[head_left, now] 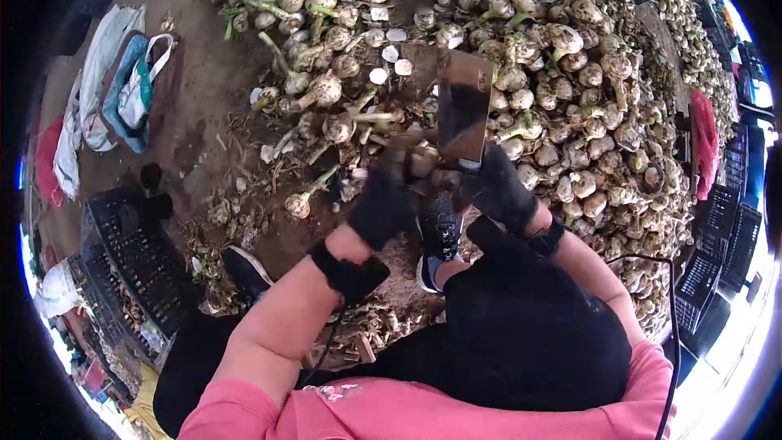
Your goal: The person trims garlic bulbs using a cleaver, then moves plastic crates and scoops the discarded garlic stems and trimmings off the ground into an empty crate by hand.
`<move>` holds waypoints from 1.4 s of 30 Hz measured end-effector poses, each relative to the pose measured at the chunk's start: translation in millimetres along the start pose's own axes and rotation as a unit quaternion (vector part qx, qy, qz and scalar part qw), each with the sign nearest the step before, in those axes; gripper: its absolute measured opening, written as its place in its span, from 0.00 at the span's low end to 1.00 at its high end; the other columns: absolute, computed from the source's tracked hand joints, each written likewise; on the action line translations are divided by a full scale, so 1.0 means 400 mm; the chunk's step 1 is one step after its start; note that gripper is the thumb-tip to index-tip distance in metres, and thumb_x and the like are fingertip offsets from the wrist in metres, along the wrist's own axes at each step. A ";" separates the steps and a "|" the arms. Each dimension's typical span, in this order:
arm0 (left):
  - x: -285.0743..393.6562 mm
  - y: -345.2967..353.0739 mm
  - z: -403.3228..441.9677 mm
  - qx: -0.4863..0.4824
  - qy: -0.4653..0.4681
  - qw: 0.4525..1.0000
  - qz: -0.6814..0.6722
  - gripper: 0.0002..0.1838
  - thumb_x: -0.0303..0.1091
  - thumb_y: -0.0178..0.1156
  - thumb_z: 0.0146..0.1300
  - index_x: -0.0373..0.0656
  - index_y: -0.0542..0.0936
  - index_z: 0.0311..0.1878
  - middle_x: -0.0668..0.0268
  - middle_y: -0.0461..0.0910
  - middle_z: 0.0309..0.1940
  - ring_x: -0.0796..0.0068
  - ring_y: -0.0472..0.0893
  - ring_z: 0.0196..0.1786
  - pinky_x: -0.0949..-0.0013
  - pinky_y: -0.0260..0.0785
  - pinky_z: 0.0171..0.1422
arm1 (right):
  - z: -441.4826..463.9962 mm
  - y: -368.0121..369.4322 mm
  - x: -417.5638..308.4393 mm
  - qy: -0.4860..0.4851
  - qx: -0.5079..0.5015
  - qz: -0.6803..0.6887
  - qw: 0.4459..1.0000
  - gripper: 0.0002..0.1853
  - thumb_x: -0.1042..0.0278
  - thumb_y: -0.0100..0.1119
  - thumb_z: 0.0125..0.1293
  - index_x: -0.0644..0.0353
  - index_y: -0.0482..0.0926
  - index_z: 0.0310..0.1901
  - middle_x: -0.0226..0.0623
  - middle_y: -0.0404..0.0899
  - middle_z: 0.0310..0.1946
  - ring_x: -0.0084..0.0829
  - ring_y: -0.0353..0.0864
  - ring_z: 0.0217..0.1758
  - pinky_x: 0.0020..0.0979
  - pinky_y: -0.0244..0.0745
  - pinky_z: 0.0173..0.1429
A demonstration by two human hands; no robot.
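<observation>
- Gripping a broad knife (466,106) in the gloved right hand (501,191), blade pointing away.
- Curling the gloved left hand (381,205) beside a bulb (423,160) between both hands; too blurred to tell whether gripped.
- Beyond and right of the right hand, a heap of bulbs (599,114).
- Ahead of the left hand, white slices (379,76).
- Left of the left hand, a black crate (138,248).

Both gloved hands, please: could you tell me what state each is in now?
Left hand: blurred near a bulb; grip cannot be told.
Right hand: closed, holding a broad-bladed knife.
</observation>
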State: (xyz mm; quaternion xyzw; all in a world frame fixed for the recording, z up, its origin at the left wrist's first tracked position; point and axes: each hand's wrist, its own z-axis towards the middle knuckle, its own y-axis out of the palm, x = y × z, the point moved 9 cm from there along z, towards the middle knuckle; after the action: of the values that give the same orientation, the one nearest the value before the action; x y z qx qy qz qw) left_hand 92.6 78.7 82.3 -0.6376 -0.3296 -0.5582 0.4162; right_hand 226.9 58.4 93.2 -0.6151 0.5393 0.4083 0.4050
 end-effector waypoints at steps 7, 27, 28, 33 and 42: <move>-0.185 -0.068 -0.130 -0.152 -0.070 0.903 0.395 0.30 0.43 0.68 0.47 0.42 0.72 0.54 0.55 0.76 0.50 0.54 0.75 0.52 0.59 0.66 0.58 | -0.090 -0.184 -0.029 0.030 0.055 -0.040 0.997 0.16 0.73 0.60 0.59 0.61 0.74 0.49 0.37 0.79 0.44 0.26 0.79 0.42 0.29 0.77 0.42; -0.031 -0.025 -0.040 -0.132 -0.215 0.923 -0.291 0.46 0.18 0.69 0.44 0.43 0.58 0.68 0.67 0.71 0.57 0.74 0.73 0.56 0.69 0.68 0.59 | 0.057 0.084 0.023 0.062 -0.098 0.273 0.955 0.15 0.78 0.59 0.59 0.62 0.75 0.48 0.27 0.79 0.40 0.22 0.78 0.38 0.26 0.73 0.42; -0.032 -0.026 -0.035 -0.133 -0.214 0.923 -0.291 0.46 0.18 0.69 0.44 0.43 0.58 0.68 0.67 0.71 0.57 0.74 0.73 0.56 0.69 0.68 0.59 | 0.055 0.083 0.021 0.062 -0.097 0.273 0.955 0.15 0.78 0.59 0.59 0.62 0.75 0.48 0.27 0.79 0.40 0.22 0.78 0.38 0.26 0.73 0.42; -0.021 0.004 -0.025 -0.162 -0.224 0.907 -0.318 0.36 0.25 0.68 0.51 0.37 0.63 0.63 0.65 0.73 0.53 0.78 0.74 0.53 0.74 0.68 0.57 | 0.026 0.036 -0.029 0.062 -0.039 0.052 0.996 0.10 0.68 0.59 0.62 0.63 0.78 0.43 0.31 0.81 0.35 0.22 0.79 0.38 0.25 0.74 0.41; 0.008 -0.029 -0.005 -0.081 0.053 0.980 0.174 0.26 0.29 0.69 0.48 0.39 0.72 0.52 0.65 0.78 0.44 0.74 0.77 0.47 0.69 0.71 0.53 | 0.036 0.026 0.042 0.027 -0.045 -0.041 0.998 0.13 0.64 0.61 0.61 0.61 0.78 0.44 0.31 0.81 0.36 0.20 0.77 0.37 0.25 0.72 0.37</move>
State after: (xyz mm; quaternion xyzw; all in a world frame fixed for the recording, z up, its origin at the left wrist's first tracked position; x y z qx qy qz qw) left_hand 82.0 81.7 87.6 -0.6862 -0.1447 -0.5348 0.4714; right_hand 216.8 65.5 72.0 -0.6655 0.5052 0.3984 0.3783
